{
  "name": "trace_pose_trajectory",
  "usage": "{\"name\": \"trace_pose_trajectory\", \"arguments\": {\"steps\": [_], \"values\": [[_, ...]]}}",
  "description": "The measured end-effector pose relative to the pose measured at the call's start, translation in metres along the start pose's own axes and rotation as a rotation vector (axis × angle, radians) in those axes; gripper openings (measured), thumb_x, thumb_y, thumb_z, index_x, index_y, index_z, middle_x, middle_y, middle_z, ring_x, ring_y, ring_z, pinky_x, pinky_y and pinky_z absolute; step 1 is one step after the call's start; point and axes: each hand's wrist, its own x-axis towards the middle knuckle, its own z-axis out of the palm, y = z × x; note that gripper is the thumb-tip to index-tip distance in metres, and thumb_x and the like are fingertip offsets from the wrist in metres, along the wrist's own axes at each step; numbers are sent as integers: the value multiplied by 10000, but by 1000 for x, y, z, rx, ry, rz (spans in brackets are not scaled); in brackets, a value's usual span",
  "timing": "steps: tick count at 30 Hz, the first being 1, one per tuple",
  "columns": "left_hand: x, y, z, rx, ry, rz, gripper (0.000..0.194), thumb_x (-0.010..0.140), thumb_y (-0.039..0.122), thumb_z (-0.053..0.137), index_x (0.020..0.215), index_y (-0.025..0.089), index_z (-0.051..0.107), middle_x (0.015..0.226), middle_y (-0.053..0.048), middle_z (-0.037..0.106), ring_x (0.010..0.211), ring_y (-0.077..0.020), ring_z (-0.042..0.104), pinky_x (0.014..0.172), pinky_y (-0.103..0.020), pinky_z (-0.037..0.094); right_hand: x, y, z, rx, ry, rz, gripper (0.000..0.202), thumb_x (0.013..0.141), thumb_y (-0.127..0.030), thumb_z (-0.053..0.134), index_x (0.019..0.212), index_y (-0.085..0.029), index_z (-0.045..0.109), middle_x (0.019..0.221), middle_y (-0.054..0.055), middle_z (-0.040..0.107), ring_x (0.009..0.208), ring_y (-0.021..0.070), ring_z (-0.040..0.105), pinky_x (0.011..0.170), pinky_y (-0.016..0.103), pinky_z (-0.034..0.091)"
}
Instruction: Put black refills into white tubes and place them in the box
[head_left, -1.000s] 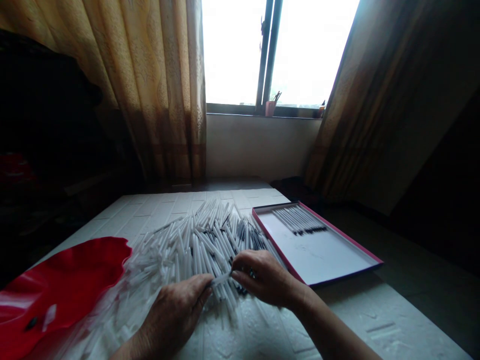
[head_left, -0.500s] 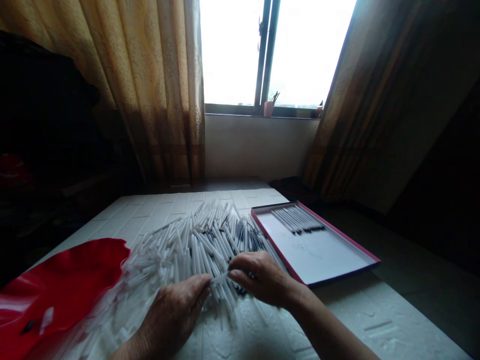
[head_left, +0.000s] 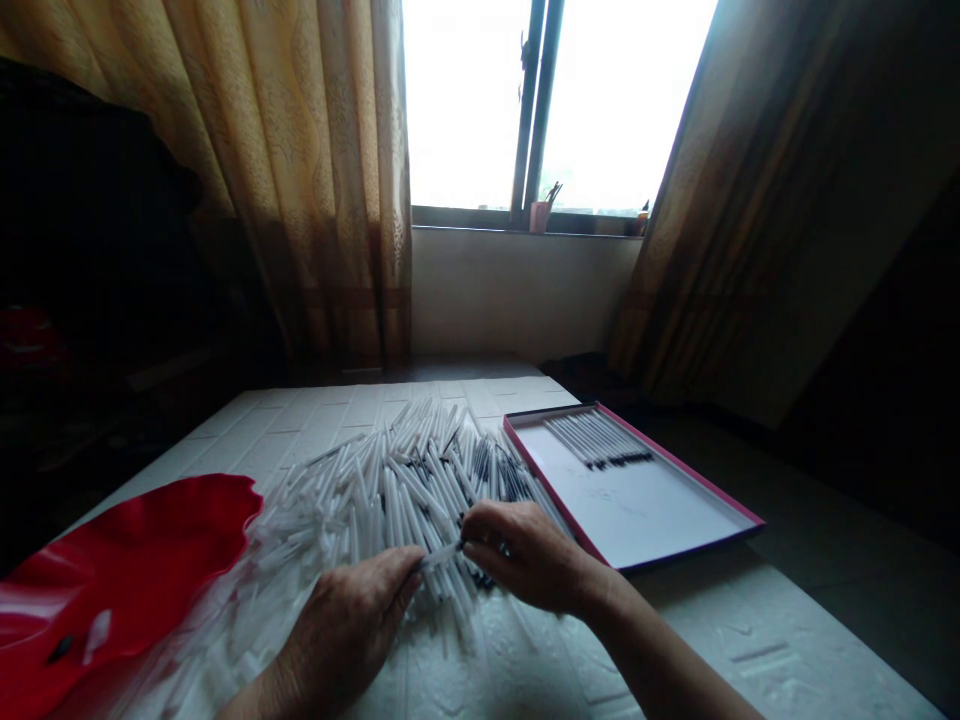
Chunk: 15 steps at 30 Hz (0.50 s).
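Observation:
My left hand (head_left: 349,615) pinches one end of a translucent white tube (head_left: 441,556) between thumb and fingers. At the tube's other end, my right hand (head_left: 521,553) is closed, with a small dark tip showing at its fingertips. Both hands are over the near edge of a large pile of white tubes (head_left: 360,495), several with dark parts. Right of the pile lies a shallow tray (head_left: 637,520) with a white bottom and pink sides. A row of pens (head_left: 596,438) with dark ends lies in its far part.
At the left sits a red wavy-rimmed dish (head_left: 157,560) with a small dark piece and a pale piece inside. The white table (head_left: 270,415) has a brick pattern. Curtains flank a window beyond, with a pink cup (head_left: 539,216) on the sill.
My right hand has shifted very slightly to the right, and a dark tip shows more clearly at its fingertips. My left hand keeps its pinch on the tube.

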Motion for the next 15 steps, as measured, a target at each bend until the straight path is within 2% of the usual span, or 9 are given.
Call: {"name": "trace_pose_trajectory", "arguments": {"steps": [6,11,15], "values": [[1,1,0,21,-11,12,441,1104,399,234,1013,221,626,814,-12,805,653,-183,793,548,-225,611,1,-4,-2,-50,-20,2,159,922,-274,555,804,-197,628,640,-17,589,552,122,528,562,227,358],[0,0,2,44,-4,33,455,1106,404,225,1026,208,627,819,-19,807,655,-188,794,550,-234,613,3,-4,-2,-69,-42,13,262,942,-292,510,714,-198,597,584,-20,535,510,122,489,533,230,333],[0,0,1,41,-9,33,455,1108,403,223,1036,205,627,832,-15,805,666,-182,794,566,-230,615,2,-3,-3,-52,-50,16,272,951,-298,503,728,-195,619,589,-12,567,512,126,519,537,228,351]]}}
